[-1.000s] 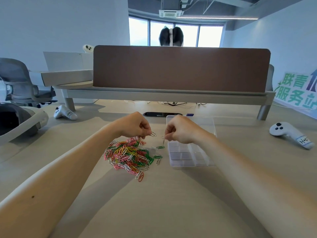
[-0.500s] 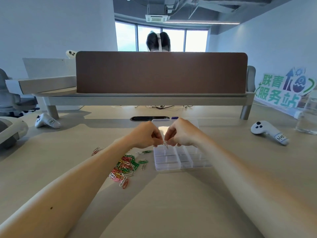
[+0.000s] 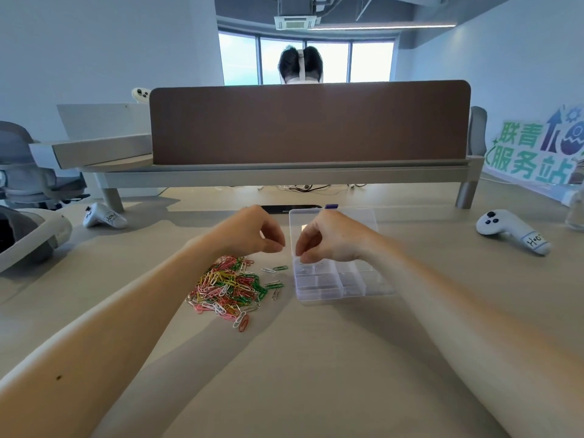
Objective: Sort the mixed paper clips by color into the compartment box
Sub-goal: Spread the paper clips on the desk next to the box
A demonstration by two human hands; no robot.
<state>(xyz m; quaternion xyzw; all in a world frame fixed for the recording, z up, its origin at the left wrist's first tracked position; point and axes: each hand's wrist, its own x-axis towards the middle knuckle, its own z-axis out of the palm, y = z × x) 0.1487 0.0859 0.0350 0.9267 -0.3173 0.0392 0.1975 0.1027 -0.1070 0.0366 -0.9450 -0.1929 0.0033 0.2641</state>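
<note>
Left hand now apart; compartment box beneath right fingers.

This is an open-plan office: a long pale desk is split by a brown divider panel, with another person's head showing behind it. A grey swivel chair stands at the left, cables lie under the panel, and a ceiling air-conditioning unit hangs before a row of windows.
</note>
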